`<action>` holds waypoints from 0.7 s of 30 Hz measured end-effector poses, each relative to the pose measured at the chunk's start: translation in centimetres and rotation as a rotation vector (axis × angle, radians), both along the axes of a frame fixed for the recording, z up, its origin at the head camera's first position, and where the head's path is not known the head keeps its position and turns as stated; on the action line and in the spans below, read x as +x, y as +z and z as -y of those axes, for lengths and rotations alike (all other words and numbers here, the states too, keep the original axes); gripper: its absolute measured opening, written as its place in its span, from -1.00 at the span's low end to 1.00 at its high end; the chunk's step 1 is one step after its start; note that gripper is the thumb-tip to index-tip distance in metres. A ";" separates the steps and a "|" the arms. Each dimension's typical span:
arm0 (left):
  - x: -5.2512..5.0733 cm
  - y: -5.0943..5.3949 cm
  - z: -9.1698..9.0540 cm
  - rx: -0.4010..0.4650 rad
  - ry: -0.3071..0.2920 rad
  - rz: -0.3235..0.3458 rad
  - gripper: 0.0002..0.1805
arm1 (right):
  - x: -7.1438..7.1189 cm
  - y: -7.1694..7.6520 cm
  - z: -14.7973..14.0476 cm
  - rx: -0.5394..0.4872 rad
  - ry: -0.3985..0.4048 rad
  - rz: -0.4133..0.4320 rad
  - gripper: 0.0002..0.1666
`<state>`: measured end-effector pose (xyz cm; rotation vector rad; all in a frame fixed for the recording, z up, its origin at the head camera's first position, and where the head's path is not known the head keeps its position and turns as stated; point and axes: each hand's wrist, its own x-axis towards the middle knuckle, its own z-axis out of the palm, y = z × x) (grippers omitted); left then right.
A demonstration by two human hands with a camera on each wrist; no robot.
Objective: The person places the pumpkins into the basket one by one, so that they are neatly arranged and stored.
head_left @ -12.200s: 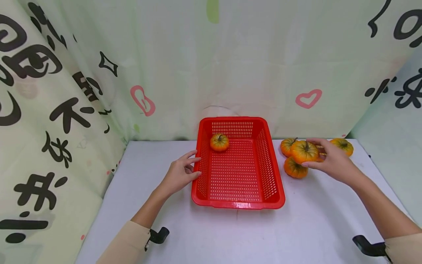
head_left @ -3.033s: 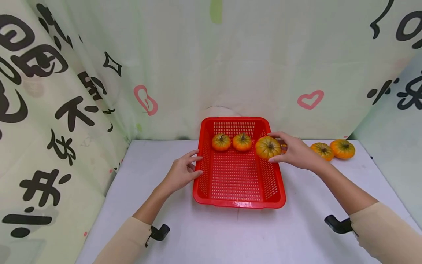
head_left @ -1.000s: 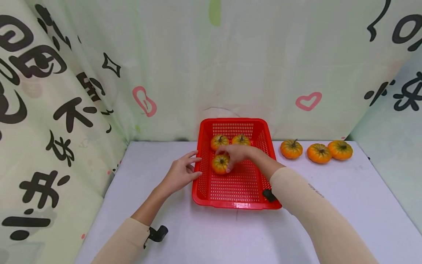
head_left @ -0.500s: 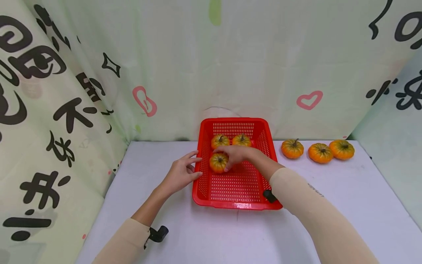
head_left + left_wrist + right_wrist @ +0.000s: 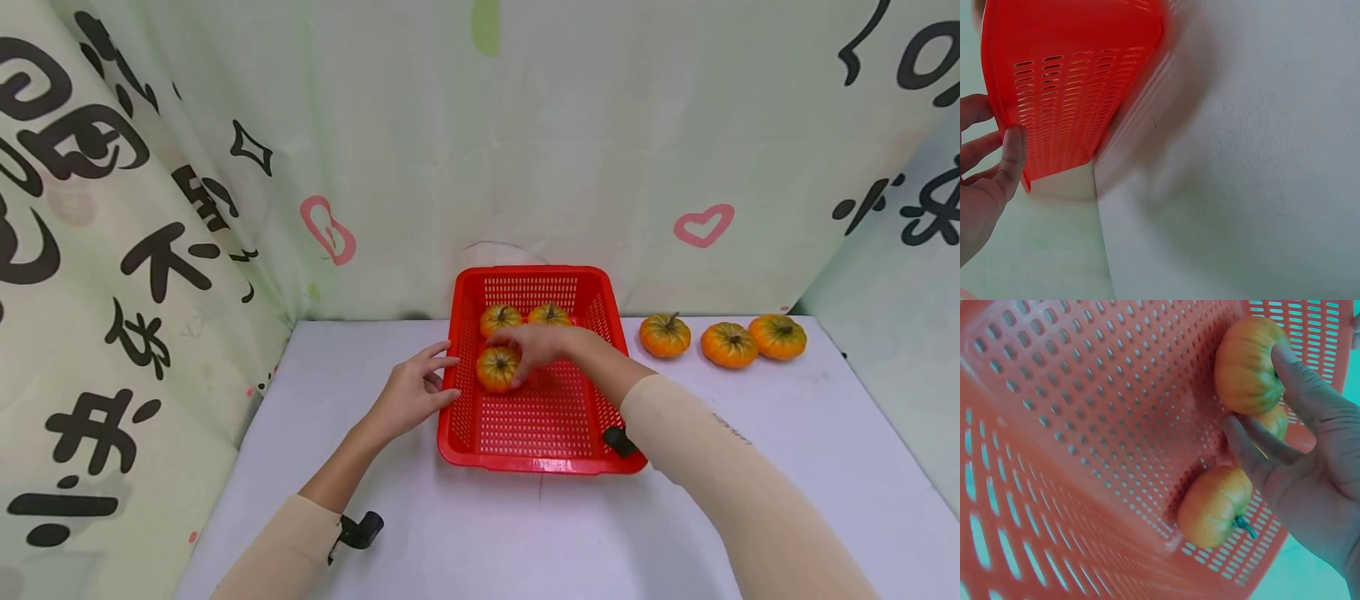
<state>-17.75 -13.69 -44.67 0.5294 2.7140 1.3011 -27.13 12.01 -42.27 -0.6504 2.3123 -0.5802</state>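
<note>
On the table stands a red plastic basket (image 5: 562,425) with perforated walls. At its left rim is my left hand (image 5: 411,392); in the left wrist view the thumb (image 5: 1013,153) lies on the outer wall and the fingers hold the rim. Inside the basket, my right hand (image 5: 536,348) grips a small orange pumpkin (image 5: 495,371) near the left wall. In the right wrist view thumb and fingers are on either side of that pumpkin (image 5: 1247,369). Two more pumpkins, one at left (image 5: 500,318) and one at right (image 5: 550,314), sit along the basket's far end, partly covered by the right hand.
Right of the basket, three pumpkins rest on the white table (image 5: 675,533): one near the basket (image 5: 664,336), then a touching pair, a middle pumpkin (image 5: 728,346) and a right pumpkin (image 5: 777,337). A printed curtain (image 5: 562,150) hangs behind.
Since the oldest frame, a second and a third pumpkin have come from the right into the basket in my right hand. Over the last half second almost nothing moved; the left hand stayed at the rim.
</note>
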 end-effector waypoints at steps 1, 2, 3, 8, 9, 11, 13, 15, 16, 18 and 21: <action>0.0 0.0 0.0 -0.002 -0.001 -0.002 -0.46 | 0.1 0.3 -0.1 0.010 -0.003 -0.017 -0.05; 0.0 0.0 0.0 -0.003 -0.001 -0.003 -0.46 | 0.2 0.6 -0.2 0.021 -0.006 -0.033 -0.04; 0.0 0.0 -0.1 -0.006 -0.001 -0.004 -0.46 | 0.2 0.9 -0.4 0.032 -0.011 -0.050 -0.03; 0.0 0.1 -0.2 -0.014 0.001 0.010 -0.46 | 0.5 2.5 -1.2 0.066 -0.006 -0.115 -0.02; 0.0 0.1 -0.2 -0.016 0.001 0.012 -0.45 | 0.5 2.9 -1.4 0.063 -0.002 -0.121 -0.02; -0.1 0.1 -0.2 -0.019 0.003 0.015 -0.45 | 0.6 3.6 -1.9 0.042 -0.002 -0.114 -0.03; -0.1 0.1 -0.1 -0.021 0.005 0.014 -0.45 | 0.8 4.3 -2.4 0.015 -0.008 -0.113 -0.04; -0.1 0.1 -0.1 -0.020 0.004 0.012 -0.45 | 1.1 5.1 -3.0 -0.011 -0.016 -0.117 -0.05; -0.1 0.2 -0.1 -0.019 0.003 0.012 -0.45 | 1.3 5.5 -3.3 -0.023 -0.019 -0.124 -0.07; -0.1 0.2 0.0 -0.012 -0.001 0.009 -0.45 | 1.6 6.1 -4.0 -0.033 -0.031 -0.146 -0.09; 0.0 0.2 -0.1 -0.011 -0.007 0.010 -0.45 | 2.3 6.7 -5.1 -0.058 -0.056 -0.155 -0.11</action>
